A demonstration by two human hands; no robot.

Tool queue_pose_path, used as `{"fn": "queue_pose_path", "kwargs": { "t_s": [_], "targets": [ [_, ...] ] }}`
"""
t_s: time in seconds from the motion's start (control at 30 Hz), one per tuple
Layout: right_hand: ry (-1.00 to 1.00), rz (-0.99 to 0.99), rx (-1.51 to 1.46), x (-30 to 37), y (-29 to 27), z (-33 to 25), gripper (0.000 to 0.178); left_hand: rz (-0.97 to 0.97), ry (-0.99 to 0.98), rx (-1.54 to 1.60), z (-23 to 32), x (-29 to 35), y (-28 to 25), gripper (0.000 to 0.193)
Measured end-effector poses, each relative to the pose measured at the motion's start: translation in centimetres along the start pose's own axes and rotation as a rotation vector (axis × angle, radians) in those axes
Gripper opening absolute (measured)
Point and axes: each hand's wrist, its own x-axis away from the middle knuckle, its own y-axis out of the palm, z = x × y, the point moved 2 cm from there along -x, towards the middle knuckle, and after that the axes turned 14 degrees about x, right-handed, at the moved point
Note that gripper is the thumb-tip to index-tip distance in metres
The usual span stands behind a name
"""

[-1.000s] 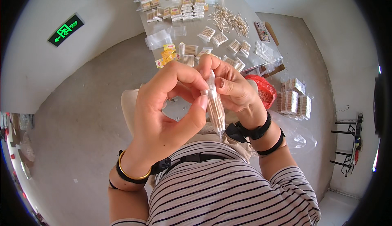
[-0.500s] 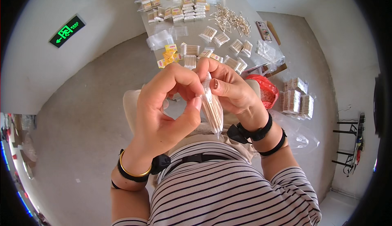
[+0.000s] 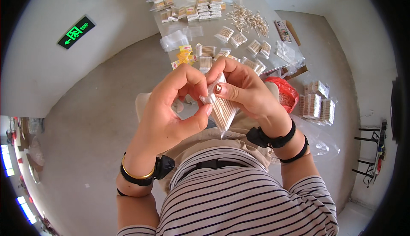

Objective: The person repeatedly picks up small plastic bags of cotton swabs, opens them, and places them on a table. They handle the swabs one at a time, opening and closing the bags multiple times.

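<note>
A clear plastic bag of cotton swabs [image 3: 223, 111] is held up over my lap, tilted, its wooden sticks fanned slightly apart. My left hand [image 3: 177, 103] pinches the bag's upper left edge between thumb and forefinger. Across the top, my right hand [image 3: 240, 84] grips the same bag, thumb in front and fingers behind. Beyond my hands, several small bundles of swabs [image 3: 206, 51] lie along the table's near edge. Beside them sit folded yellow cards [image 3: 184, 54]. Part of the bag's top is hidden by my fingers.
The grey table [image 3: 213, 31] carries stacked swab packs [image 3: 208, 6], flat empty bags [image 3: 174, 39], a heap of loose swabs [image 3: 247, 19] and a phone [image 3: 282, 31]. Right of it are a red plastic bag [image 3: 283, 94] and piled swab packs [image 3: 317, 103] low down.
The swab bag has turned so its broad face shows more, with the sticks spread wider. Both hands keep their pinch on it. The whole view has shifted slightly.
</note>
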Motion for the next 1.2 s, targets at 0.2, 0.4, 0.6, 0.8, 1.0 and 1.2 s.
{"fn": "queue_pose_path", "kwargs": {
  "t_s": [0.2, 0.4, 0.6, 0.8, 1.0, 1.2],
  "targets": [
    [-0.055, 0.069, 0.129, 0.3, 0.6, -0.8, 0.020, 0.032, 0.026, -0.059, -0.3, 0.4, -0.1, 0.022],
    [-0.090, 0.093, 0.166, 0.5, 0.7, -0.8, 0.020, 0.057, 0.056, -0.080, -0.2, 0.4, 0.0, 0.022],
    [-0.140, 0.148, 0.287, 0.9, 0.9, -0.9, 0.021, 0.033, 0.131, -0.167, -0.3, 0.3, 0.1, 0.023],
    [-0.186, 0.128, 0.264, 0.9, 0.8, -0.8, 0.021, -0.014, 0.175, -0.189, -0.1, 0.2, 0.2, 0.025],
    [-0.165, 0.105, 0.211, 1.0, 1.0, -1.0, 0.022, -0.092, 0.144, -0.157, 0.0, 0.1, -0.3, 0.026],
    [-0.149, 0.087, 0.194, 1.2, 1.2, -0.9, 0.022, -0.077, 0.077, -0.004, -0.6, 0.6, -1.0, 0.025]
  ]
}}
